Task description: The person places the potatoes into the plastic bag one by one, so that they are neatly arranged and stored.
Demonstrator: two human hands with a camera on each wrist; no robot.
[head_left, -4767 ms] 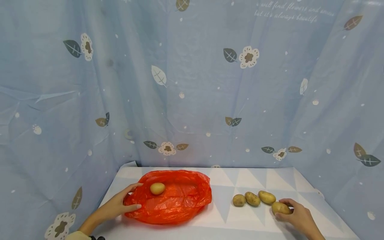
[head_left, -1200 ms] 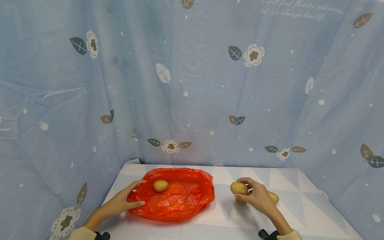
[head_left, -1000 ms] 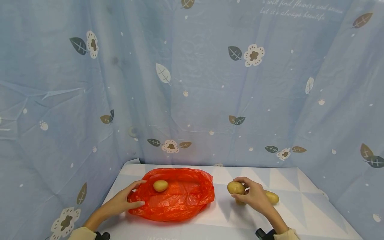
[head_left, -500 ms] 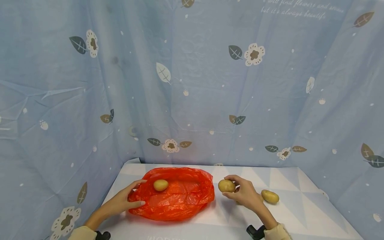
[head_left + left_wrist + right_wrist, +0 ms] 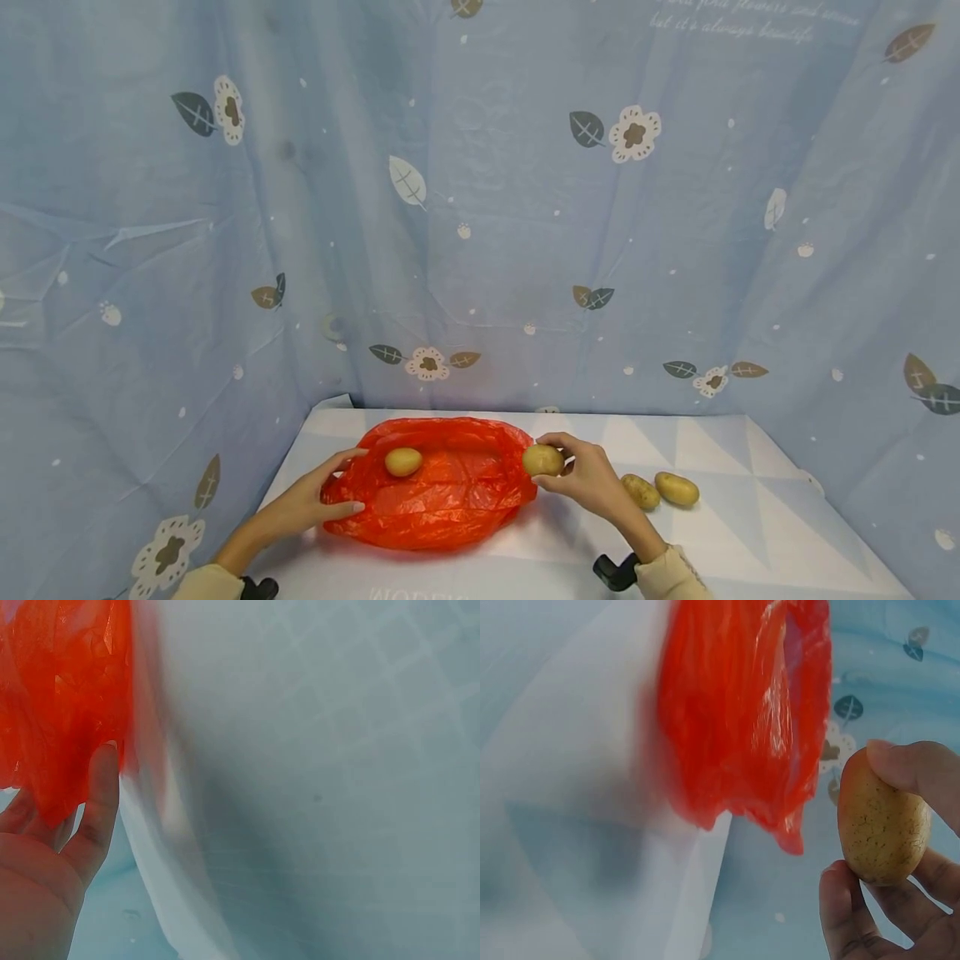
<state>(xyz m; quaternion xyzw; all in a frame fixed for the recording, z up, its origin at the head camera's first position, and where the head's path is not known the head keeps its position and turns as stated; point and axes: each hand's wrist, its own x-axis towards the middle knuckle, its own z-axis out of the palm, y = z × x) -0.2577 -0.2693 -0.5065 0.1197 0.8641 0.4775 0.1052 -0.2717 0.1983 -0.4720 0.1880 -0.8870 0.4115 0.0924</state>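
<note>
A red plastic bag (image 5: 450,504) lies on the table with its mouth spread open, and one potato (image 5: 403,462) shows inside at the left. My left hand (image 5: 300,502) holds the bag's left side, thumb in front and fingers at the back; in the left wrist view the thumb (image 5: 101,795) lies along the red plastic. My right hand (image 5: 592,479) pinches another potato (image 5: 883,821) between thumb and fingertips. In the head view this potato overlaps the bag's right rim; the right wrist view shows it beside the bag (image 5: 739,712).
Two potatoes, one nearer (image 5: 640,492) and one farther right (image 5: 677,490), lie on the white and pale blue patterned table (image 5: 750,542). My right hand and forearm cover the table left of them. A blue curtain (image 5: 510,250) with leaves and flowers closes off the back and sides.
My right hand has picked up a potato at the far right of the row and carried it left to the bag's right rim. My left hand has stayed at the bag.
</note>
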